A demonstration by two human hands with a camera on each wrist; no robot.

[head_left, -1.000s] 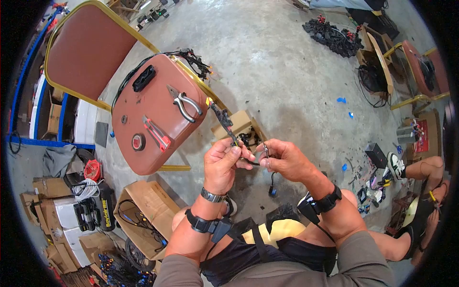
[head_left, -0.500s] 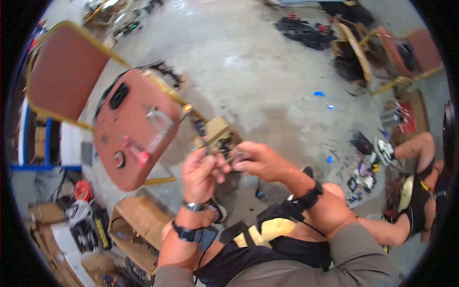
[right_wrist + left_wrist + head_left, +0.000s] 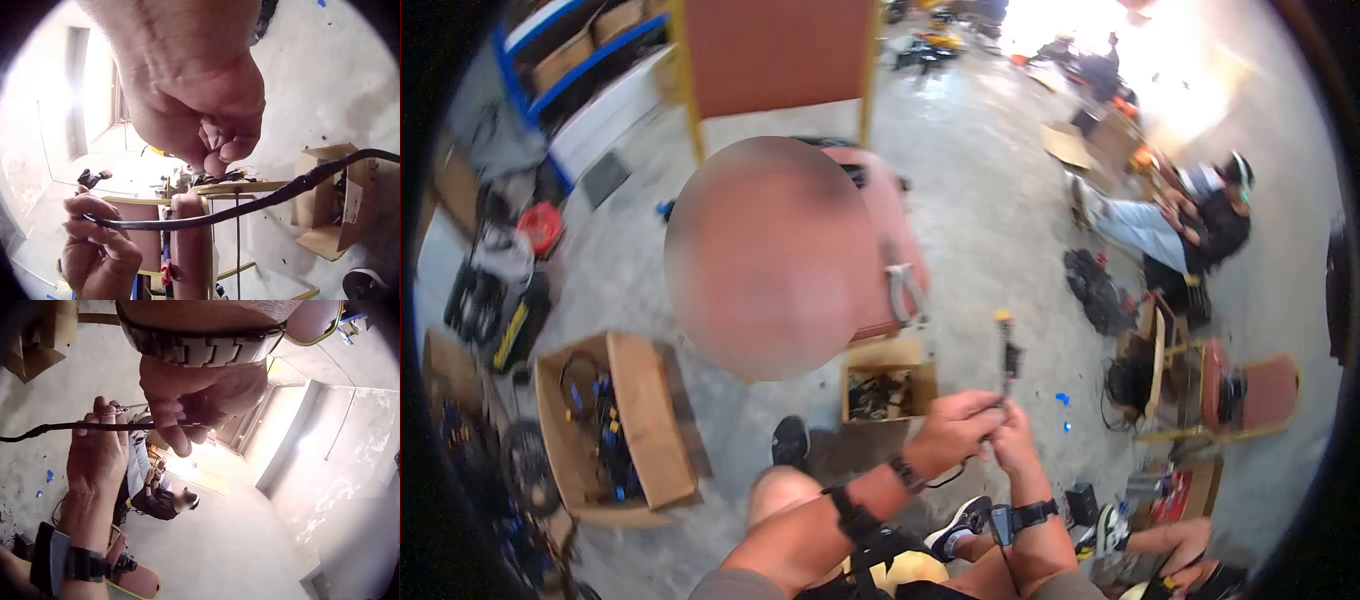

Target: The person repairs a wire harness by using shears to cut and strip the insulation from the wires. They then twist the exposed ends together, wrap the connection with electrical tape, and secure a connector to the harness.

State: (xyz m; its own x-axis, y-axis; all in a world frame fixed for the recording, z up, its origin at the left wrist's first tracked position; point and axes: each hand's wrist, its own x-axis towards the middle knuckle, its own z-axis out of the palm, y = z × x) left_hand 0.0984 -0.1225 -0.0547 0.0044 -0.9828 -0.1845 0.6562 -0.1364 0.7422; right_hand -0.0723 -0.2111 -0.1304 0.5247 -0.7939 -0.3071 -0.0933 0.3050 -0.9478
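Note:
A black wire harness (image 3: 1008,365) points away from both hands, with a yellow-tipped connector (image 3: 1003,316) at its far end. My left hand (image 3: 955,435) pinches the harness; its black cable (image 3: 206,219) runs on past the fingers. Beside it, nearly touching in the head view, my right hand (image 3: 1015,445) has its fingers curled. In the left wrist view that right hand (image 3: 97,462) pinches a thin silver metal tool (image 3: 128,409), right beside the cable. Its exact kind cannot be told.
A red-brown chair seat (image 3: 890,215), partly covered by a blurred patch, bears grey-handled pliers (image 3: 905,292). An open carton of small parts (image 3: 930,390) stands ahead, a larger carton with cables (image 3: 665,430) at left. A person (image 3: 1200,225) sits at the far right.
The head view has swung so the chair lies nearer the middle and a seated person shows at right. Both hands have moved rightward together, and the harness now points straight ahead.

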